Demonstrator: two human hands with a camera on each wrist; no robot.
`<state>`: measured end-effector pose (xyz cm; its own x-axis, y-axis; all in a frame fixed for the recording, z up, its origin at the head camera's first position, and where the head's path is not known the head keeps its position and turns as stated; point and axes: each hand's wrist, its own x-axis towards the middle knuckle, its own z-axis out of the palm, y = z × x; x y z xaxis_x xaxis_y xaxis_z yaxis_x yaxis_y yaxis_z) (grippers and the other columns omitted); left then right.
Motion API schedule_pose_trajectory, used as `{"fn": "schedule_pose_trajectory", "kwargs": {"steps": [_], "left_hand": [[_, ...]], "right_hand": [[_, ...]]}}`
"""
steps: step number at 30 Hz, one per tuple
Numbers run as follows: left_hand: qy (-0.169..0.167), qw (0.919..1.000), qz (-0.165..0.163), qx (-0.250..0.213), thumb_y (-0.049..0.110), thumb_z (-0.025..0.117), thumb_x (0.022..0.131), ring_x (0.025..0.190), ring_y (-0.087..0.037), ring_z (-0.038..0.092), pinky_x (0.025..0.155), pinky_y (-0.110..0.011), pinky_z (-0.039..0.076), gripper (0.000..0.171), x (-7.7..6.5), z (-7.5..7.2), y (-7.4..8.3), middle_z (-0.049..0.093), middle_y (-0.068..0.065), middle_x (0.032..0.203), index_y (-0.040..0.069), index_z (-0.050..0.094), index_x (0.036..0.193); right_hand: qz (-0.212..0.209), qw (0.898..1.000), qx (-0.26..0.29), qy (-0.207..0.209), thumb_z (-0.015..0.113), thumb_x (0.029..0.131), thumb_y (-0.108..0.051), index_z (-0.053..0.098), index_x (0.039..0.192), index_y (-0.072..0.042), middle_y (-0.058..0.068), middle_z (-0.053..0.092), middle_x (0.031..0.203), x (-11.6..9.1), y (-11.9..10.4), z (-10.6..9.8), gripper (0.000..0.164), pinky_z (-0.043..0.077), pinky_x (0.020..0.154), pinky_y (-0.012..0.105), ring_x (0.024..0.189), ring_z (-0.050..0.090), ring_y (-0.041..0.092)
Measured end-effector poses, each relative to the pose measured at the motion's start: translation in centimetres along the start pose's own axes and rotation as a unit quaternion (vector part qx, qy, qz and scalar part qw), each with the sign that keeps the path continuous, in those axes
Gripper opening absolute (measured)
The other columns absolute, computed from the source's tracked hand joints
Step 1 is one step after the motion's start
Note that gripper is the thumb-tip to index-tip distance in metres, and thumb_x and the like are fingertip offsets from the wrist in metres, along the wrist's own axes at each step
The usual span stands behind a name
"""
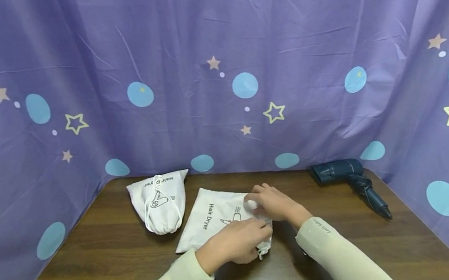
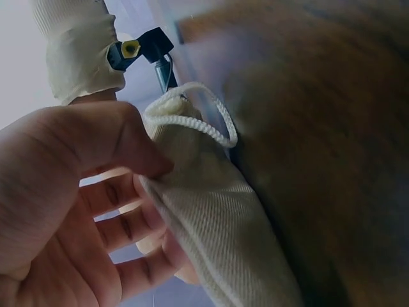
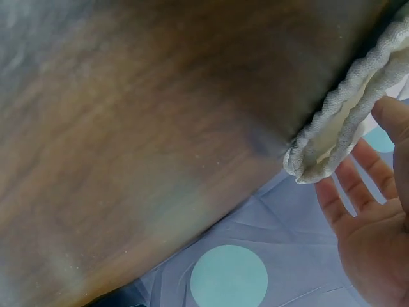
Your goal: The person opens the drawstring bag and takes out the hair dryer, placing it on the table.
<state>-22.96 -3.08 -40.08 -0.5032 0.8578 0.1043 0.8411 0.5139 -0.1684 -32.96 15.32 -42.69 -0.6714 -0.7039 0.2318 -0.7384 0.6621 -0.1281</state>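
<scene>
A white drawstring bag [image 1: 214, 205] printed "Hair Dryer" lies on its side on the wooden table, its mouth toward the right. My left hand [image 1: 241, 240] pinches the near edge of the mouth between thumb and fingers, beside the looped white cord [image 2: 192, 121]. At the far edge of the mouth is my right hand [image 1: 274, 203], its thumb and fingertips holding the gathered rim [image 3: 364, 102]. The mouth gapes a little in the right wrist view. Both forearms partly cover the table in front of the bag.
A second "Hair Dryer" bag [image 1: 161, 208], rounded and drawn with its cord, lies at the back left. At the back right rests a dark blue hair dryer [image 1: 337, 170] with its cord bundled round the handle. A purple patterned curtain [image 1: 218, 89] encloses the table [image 1: 97, 267].
</scene>
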Motion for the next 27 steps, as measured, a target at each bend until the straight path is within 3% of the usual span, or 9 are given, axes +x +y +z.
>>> {"fn": "schedule_pose_trajectory", "kwargs": {"steps": [8, 16, 27], "left_hand": [[-0.019, 0.9995, 0.012, -0.023, 0.014, 0.084, 0.074, 0.088, -0.005, 0.056, 0.068, -0.018, 0.046, 0.039, 0.0, 0.0, 0.0, 0.057, 0.010, 0.098, 0.024, 0.061, 0.104], [-0.032, 0.9982, 0.017, -0.048, 0.016, 0.082, 0.073, 0.082, -0.003, 0.053, 0.068, -0.017, 0.045, 0.039, -0.1, -0.2, -0.3, 0.057, 0.010, 0.098, 0.022, 0.062, 0.106], [-0.044, 0.9950, -0.003, -0.090, 0.028, 0.073, 0.084, 0.075, -0.003, 0.050, 0.060, -0.022, 0.042, 0.025, -0.4, -0.6, -1.2, 0.056, 0.011, 0.093, 0.023, 0.064, 0.106]], "right_hand": [[0.017, 0.998, -0.040, -0.044, 0.073, 0.096, -0.021, 0.067, 0.128, -0.025, 0.000, 0.059, 0.113, 0.0, -0.2, 0.4, 0.033, 0.045, 0.087, 0.043, 0.099, 0.052, 0.022], [0.011, 0.997, -0.062, -0.053, 0.071, 0.097, -0.019, 0.064, 0.131, -0.019, 0.002, 0.059, 0.111, -0.1, -0.5, 0.2, 0.035, 0.047, 0.086, 0.044, 0.097, 0.053, 0.024], [0.040, 0.996, -0.053, -0.063, 0.068, 0.098, -0.018, 0.065, 0.131, -0.017, 0.003, 0.059, 0.108, -0.7, 0.5, 0.3, 0.033, 0.046, 0.087, 0.045, 0.095, 0.051, 0.024]]}}
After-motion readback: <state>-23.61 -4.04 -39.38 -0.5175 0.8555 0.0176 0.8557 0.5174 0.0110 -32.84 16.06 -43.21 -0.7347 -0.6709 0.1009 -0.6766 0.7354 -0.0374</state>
